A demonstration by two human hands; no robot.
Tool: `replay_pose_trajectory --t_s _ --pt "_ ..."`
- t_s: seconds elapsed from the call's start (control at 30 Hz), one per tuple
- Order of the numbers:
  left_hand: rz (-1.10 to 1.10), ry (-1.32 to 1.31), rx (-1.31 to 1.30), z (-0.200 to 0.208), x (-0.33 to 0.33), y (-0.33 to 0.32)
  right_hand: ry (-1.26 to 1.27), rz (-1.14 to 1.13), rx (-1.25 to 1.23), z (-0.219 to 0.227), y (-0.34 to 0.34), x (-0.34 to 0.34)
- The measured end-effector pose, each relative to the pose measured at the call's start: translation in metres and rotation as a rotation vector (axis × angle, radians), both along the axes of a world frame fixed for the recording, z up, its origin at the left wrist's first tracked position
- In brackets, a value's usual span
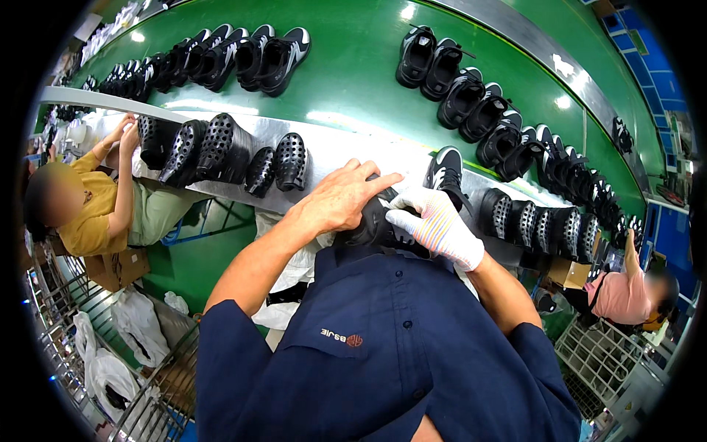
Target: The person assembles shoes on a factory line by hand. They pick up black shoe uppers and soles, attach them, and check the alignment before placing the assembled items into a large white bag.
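Just beyond the shirt front (398,317), both hands grasp a black shoe (362,230): the bare left hand (340,197) curls its fingers over it, seemingly steadying it, while the gloved right hand (436,225) grips its right side. Right of that shoe, a grey-toed shoe (446,175) stands on the bench (324,140), likely for easy reach. Perforated black forms (221,151) flank it both sides; beyond it, shoe rows (272,62) probably keep order.

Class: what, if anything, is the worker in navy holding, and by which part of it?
A black shoe: the bare left grip is over its far end, the gloved right grip at its side; the exact parts are hidden.
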State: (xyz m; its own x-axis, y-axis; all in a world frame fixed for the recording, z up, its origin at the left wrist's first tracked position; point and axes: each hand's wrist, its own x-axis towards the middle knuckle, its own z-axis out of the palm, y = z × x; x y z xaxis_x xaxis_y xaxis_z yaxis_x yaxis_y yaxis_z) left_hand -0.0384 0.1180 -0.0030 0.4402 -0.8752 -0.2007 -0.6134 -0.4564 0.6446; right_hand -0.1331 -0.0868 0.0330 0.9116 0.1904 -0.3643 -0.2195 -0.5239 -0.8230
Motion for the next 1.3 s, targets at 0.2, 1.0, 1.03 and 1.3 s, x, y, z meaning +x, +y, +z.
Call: replay_pose_trajectory --t_s 0.2,1.0,1.03,1.3 --pt "-0.027 0.007 0.049 0.005 0.0 0.006 0.194 0.042 -0.017 0.0 0.012 0.011" --pt "0.668 -0.436 -0.154 -0.088 -0.036 0.001 0.064 -0.243 -0.404 -0.156 0.054 0.017" --pt "0.634 -0.46 -0.188 -0.087 -0.034 0.002 0.06 -0.261 -0.389 -0.158 0.058 0.018" --pt "0.629 -0.417 -0.224 -0.087 -0.03 -0.002 0.14 -0.35 -0.179 -0.132 0.051 0.01"
